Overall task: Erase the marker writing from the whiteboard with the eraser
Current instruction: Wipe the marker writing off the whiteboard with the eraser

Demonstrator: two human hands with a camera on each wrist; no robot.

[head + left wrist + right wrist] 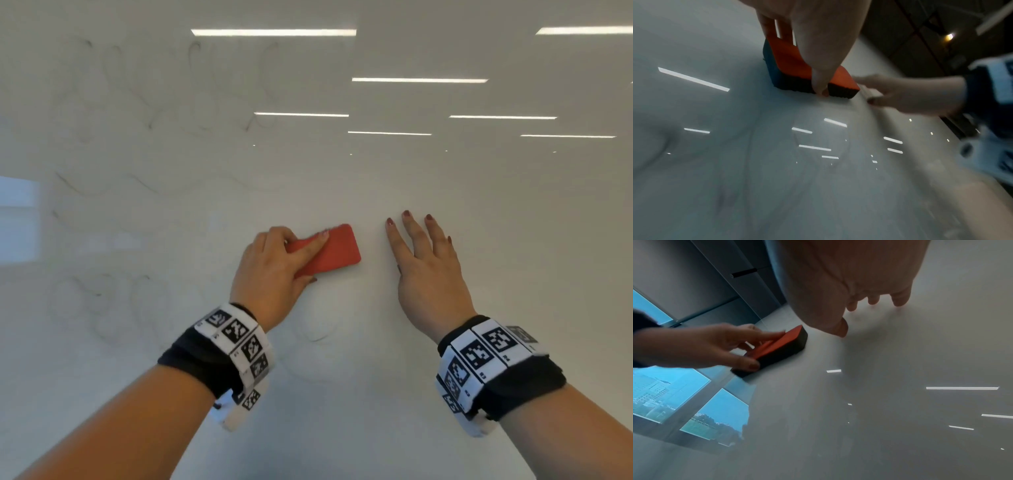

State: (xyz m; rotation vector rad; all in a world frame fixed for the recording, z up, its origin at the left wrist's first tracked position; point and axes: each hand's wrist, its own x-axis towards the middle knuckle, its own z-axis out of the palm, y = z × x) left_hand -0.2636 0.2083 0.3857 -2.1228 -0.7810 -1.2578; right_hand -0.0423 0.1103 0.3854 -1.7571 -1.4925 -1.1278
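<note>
A glossy whiteboard [376, 192] fills the head view. Faint smeared marker traces [164, 102] cover its left half. A red-topped eraser [334, 250] with a dark felt pad lies flat against the board near the middle. My left hand [274, 267] grips its left end, forefinger along the top and thumb at the lower edge. The eraser [795, 65] and its felt underside show in the left wrist view, and the eraser [777, 347] shows again in the right wrist view. My right hand [424, 260] lies flat on the board just right of the eraser, its fingertips [900, 300] spread and touching the surface.
Ceiling light strips reflect in the upper right of the board [418, 80]. A window reflection [17, 219] sits at the left edge. In the right wrist view a window with buildings [663, 391] and a dark cabinet [715, 280] lie beyond the board's edge.
</note>
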